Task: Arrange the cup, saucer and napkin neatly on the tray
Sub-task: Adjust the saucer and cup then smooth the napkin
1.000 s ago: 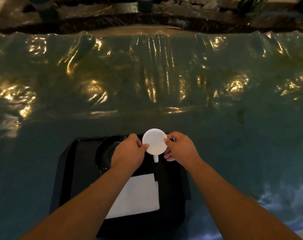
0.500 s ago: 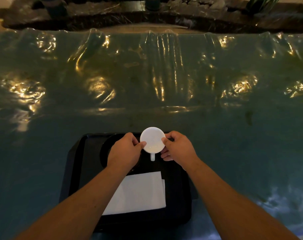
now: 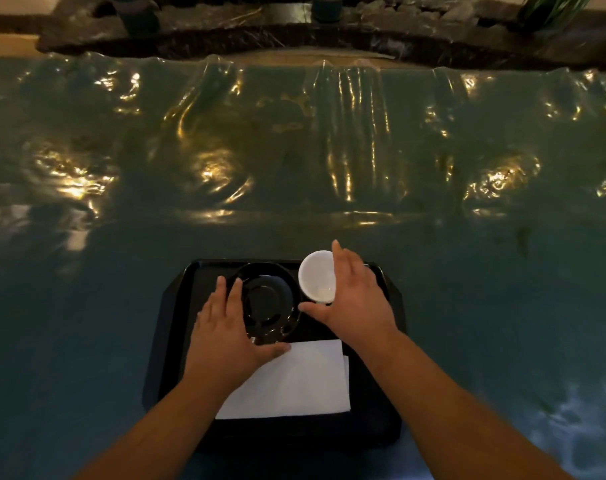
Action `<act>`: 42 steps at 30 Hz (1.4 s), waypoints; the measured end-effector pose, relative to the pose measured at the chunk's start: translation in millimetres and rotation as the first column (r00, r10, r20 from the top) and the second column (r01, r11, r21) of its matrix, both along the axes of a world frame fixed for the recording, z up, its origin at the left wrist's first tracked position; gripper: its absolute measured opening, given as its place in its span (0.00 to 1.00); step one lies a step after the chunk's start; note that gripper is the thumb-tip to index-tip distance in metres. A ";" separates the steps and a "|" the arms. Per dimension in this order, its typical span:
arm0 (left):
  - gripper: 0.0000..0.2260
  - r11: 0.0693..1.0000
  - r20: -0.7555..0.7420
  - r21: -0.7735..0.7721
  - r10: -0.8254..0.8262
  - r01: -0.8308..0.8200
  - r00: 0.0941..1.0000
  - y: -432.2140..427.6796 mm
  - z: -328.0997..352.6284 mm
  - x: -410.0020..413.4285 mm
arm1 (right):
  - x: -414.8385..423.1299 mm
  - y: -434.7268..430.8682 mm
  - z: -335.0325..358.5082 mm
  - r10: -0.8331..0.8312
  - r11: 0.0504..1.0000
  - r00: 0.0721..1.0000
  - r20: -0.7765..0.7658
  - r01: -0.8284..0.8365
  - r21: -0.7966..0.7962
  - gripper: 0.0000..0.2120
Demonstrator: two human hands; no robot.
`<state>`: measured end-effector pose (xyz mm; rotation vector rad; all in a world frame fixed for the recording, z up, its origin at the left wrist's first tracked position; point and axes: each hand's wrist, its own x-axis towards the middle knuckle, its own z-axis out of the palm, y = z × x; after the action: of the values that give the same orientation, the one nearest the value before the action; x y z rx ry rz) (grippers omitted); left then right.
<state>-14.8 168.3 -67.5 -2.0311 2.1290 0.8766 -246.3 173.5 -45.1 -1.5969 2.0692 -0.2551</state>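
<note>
A black tray (image 3: 370,431) lies on the table's near edge. At its far left sits a black saucer (image 3: 268,299). My left hand (image 3: 221,334) spans the saucer's left rim, fingers over the far-left edge and thumb at the near edge. A white cup (image 3: 317,277) is just right of the saucer, at the tray's far side. My right hand (image 3: 357,299) curls around it, thumb at its near side and fingers along its right; the handle is hidden. A white folded napkin (image 3: 294,382) lies flat on the tray's near half, and my left wrist covers its left corner.
A wrinkled, shiny teal plastic sheet (image 3: 329,168) covers the whole table around the tray. Beyond the far table edge is a dark stone ledge (image 3: 294,32) with pots and plants.
Both hands held the cup over the saucer; now the cup is to the right of the saucer in my right hand alone. My left hand has dropped to the saucer's left rim.
</note>
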 end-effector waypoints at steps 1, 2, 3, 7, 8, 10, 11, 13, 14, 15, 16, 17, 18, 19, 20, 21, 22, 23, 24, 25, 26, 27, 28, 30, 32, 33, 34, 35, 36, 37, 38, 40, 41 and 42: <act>0.65 1.000 -0.009 -0.010 0.011 -0.011 1.000 -1.2 -0.7 0.4 | 5.0 -1.5 -1.4 0.013 1.000 1.000 -0.013 -0.013 0.013 0.58; 0.65 1.000 -0.012 -0.020 0.019 -0.019 1.000 -3.1 -0.3 0.5 | 8.5 -2.0 -2.3 0.015 1.000 1.000 -0.026 -0.015 0.023 0.56; 0.66 0.999 -0.011 -0.026 0.022 -0.023 1.000 -5.5 0.8 0.5 | 10.4 -2.2 -2.8 0.006 1.000 0.999 -0.035 -0.005 0.029 0.55; 0.67 0.999 -0.032 -0.038 0.017 -0.018 0.999 -16.1 5.8 7.4 | 15.1 -4.6 -2.3 -0.025 0.999 1.000 -0.017 0.026 0.040 0.52; 0.68 0.999 -0.045 -0.041 0.012 -0.014 0.999 -19.5 7.2 11.1 | 16.7 -5.3 -2.7 -0.014 0.999 1.000 -0.011 0.014 0.037 0.51; 0.67 0.999 -0.060 -0.038 -0.019 0.017 0.998 -25.6 10.0 18.2 | 18.9 -7.9 -2.8 0.015 0.999 1.000 -0.009 -0.015 0.030 0.50; 0.67 0.999 -0.059 -0.032 -0.042 0.041 0.997 -28.0 11.7 21.3 | 19.5 -9.9 -2.9 0.029 0.999 1.000 -0.009 -0.028 0.030 0.50; 0.67 0.997 -0.058 -0.014 -0.079 0.078 0.995 -32.0 14.5 25.4 | 19.6 -14.7 -2.1 0.045 0.998 0.999 -0.012 -0.045 0.032 0.50; 0.67 0.996 -0.062 -0.008 -0.087 0.087 0.994 -33.4 15.6 26.3 | 19.4 -16.8 -2.1 0.053 0.998 0.998 -0.020 -0.052 0.030 0.50; 0.67 0.996 -0.065 -0.006 -0.093 0.093 0.993 -34.6 16.1 26.8 | 19.3 -18.4 -2.5 0.060 0.998 0.998 -0.030 -0.059 0.027 0.50; 0.67 0.995 -0.068 -0.004 -0.098 0.098 0.993 -34.9 16.4 27.0 | 19.4 -19.2 -2.6 0.065 0.998 0.997 -0.039 -0.064 0.026 0.50; 0.67 0.995 -0.069 -0.001 -0.101 0.101 0.992 -35.0 16.5 27.1 | 19.6 -19.3 -3.0 0.066 0.998 0.997 -0.043 -0.065 0.025 0.50; 0.67 0.995 -0.071 0.001 -0.103 0.104 0.992 -34.6 16.7 26.9 | 19.7 -18.9 -3.0 0.063 0.998 0.997 -0.042 -0.062 0.026 0.50; 0.66 0.994 -0.072 0.001 -0.105 0.105 0.992 -34.1 16.5 26.4 | 19.4 -18.7 -2.9 0.059 0.998 0.997 -0.040 -0.058 0.029 0.50; 0.66 0.994 -0.073 0.001 -0.107 0.107 0.992 -33.6 16.1 26.4 | 19.1 -18.5 -2.5 0.056 0.998 0.998 -0.039 -0.055 0.031 0.50; 0.66 0.994 -0.072 0.003 -0.110 0.110 0.991 -33.9 16.1 26.4 | 18.8 -18.7 -2.1 0.053 0.998 0.998 -0.039 -0.052 0.034 0.50; 0.66 0.994 -0.069 0.006 -0.112 0.112 0.991 -34.4 16.2 26.7 | 18.7 -18.7 -1.4 0.048 0.998 0.998 -0.038 -0.047 0.039 0.50; 0.66 0.993 -0.065 0.009 -0.113 0.114 0.991 -34.9 16.2 27.2 | 19.2 -18.8 -1.0 0.042 0.998 0.998 -0.039 -0.040 0.045 0.50; 0.66 0.993 -0.062 0.011 -0.115 0.116 0.991 -35.3 16.5 27.6 | 20.5 -18.9 -0.6 0.034 0.998 0.998 -0.044 -0.031 0.049 0.50; 0.66 0.993 -0.061 0.012 -0.118 0.119 0.991 -35.7 16.5 28.0 | 22.1 -18.6 -0.5 0.024 0.999 0.998 -0.051 -0.022 0.050 0.50; 0.66 0.992 -0.061 0.013 -0.122 0.123 0.991 -35.9 16.5 28.0 | 23.8 -18.2 -0.5 0.013 0.999 0.998 -0.055 -0.011 0.048 0.50; 0.66 0.992 -0.059 0.013 -0.127 0.128 0.990 -36.5 16.8 28.0 | 25.2 -17.7 -0.7 0.003 0.999 0.998 -0.056 0.000 0.043 0.50; 0.66 0.991 -0.056 0.014 -0.133 0.134 0.989 -37.0 17.3 27.9 | 26.1 -17.5 -0.7 -0.006 0.999 0.998 -0.057 0.008 0.041 0.50; 0.66 0.988 -0.050 0.017 -0.151 0.152 0.987 -39.8 18.2 28.2 | 27.2 -17.6 -0.6 -0.015 0.999 0.998 -0.069 0.018 0.045 0.50; 0.67 0.984 -0.042 0.027 -0.177 0.179 0.983 -44.2 19.5 29.1 | 28.6 -17.6 -0.2 -0.032 0.998 0.996 -0.082 0.036 0.052 0.50; 0.67 0.981 -0.037 0.032 -0.192 0.194 0.981 -46.3 20.3 29.5 | 29.8 -17.4 0.1 -0.046 0.997 0.995 -0.084 0.051 0.055 0.50; 0.67 0.978 -0.032 0.036 -0.206 0.207 0.978 -48.3 21.1 30.2 | 31.2 -17.1 0.4 -0.061 0.996 0.994 -0.086 0.066 0.058 0.50; 0.67 0.975 -0.027 0.040 -0.219 0.220 0.975 -50.1 21.6 30.7 | 32.5 -16.3 0.6 -0.074 0.995 0.993 -0.087 0.079 0.061 0.50; 0.67 0.972 -0.021 0.045 -0.232 0.232 0.973 -51.7 21.9 31.3 | 33.7 -15.5 0.8 -0.083 0.994 0.992 -0.089 0.089 0.064 0.50; 0.67 0.968 -0.014 0.049 -0.245 0.245 0.970 -53.0 22.2 31.8 | 34.7 -14.3 0.9 -0.091 0.993 0.992 -0.092 0.097 0.069 0.50; 0.67 0.965 -0.008 0.054 -0.257 0.258 0.966 -54.1 22.5 32.1 | 35.1 -13.0 1.2 -0.095 0.992 0.991 -0.096 0.103 0.072 0.50; 0.67 0.958 0.001 0.059 -0.283 0.282 0.959 -56.4 22.8 33.1 | 35.3 -10.4 1.6 -0.097 0.992 0.990 -0.099 0.104 0.074 0.50; 0.67 0.953 0.005 0.059 -0.296 0.295 0.955 -57.8 22.9 33.9 | 35.1 -9.6 1.8 -0.096 0.992 0.991 -0.098 0.104 0.076 0.50; 0.67 0.949 0.008 0.060 -0.309 0.308 0.951 -59.0 23.4 34.6 | 34.7 -9.2 2.1 -0.097 0.991 0.990 -0.098 0.105 0.079 0.49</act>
<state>19.8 109.3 -44.2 -1.6083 2.2955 0.8564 -211.6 164.3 -43.0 -1.4825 2.2056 -0.1286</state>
